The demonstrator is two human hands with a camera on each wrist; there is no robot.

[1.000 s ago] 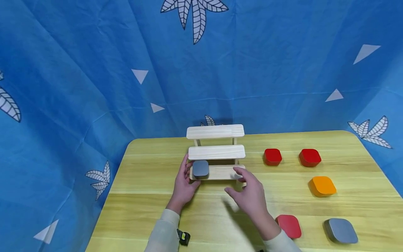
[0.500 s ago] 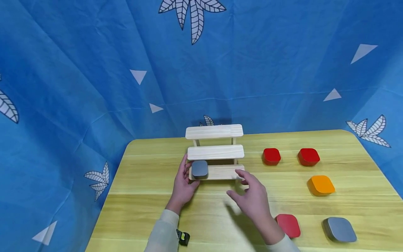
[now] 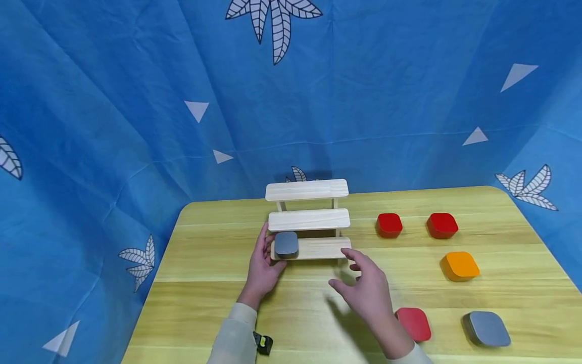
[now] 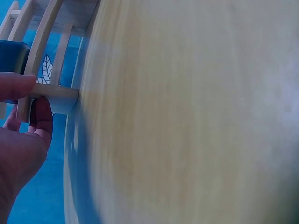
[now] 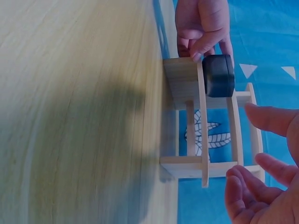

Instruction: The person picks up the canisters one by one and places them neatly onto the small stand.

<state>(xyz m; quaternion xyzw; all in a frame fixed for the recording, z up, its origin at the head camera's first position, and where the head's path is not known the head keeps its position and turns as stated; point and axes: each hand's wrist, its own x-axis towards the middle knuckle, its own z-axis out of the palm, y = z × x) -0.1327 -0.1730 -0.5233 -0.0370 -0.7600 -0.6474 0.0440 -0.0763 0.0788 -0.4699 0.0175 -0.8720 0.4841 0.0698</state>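
Note:
A three-tier wooden display shelf [image 3: 309, 220] stands towards the back of the table. On the left end of its lowest tier sits a rounded grey block [image 3: 286, 244], seen dark in the right wrist view. My left hand [image 3: 263, 272] grips that end of the tier; in the left wrist view its thumb [image 4: 17, 86] lies over the board's edge and curled fingers [image 4: 43, 119] reach below it. Near the tier's right end hovers my right hand [image 3: 370, 288], thumb and fingers apart and holding nothing.
On the right of the table lie two red blocks [image 3: 389, 225] at the back, an orange block [image 3: 460, 266], a pinkish-red block [image 3: 414, 324] beside the right forearm and another grey block [image 3: 486, 328]. A blue patterned cloth [image 3: 364, 101] hangs behind.
My right hand has drifted slightly right and away from the lowest tier. The left hand keeps its grip, and the grey block stays in place. The head view has shifted a little.

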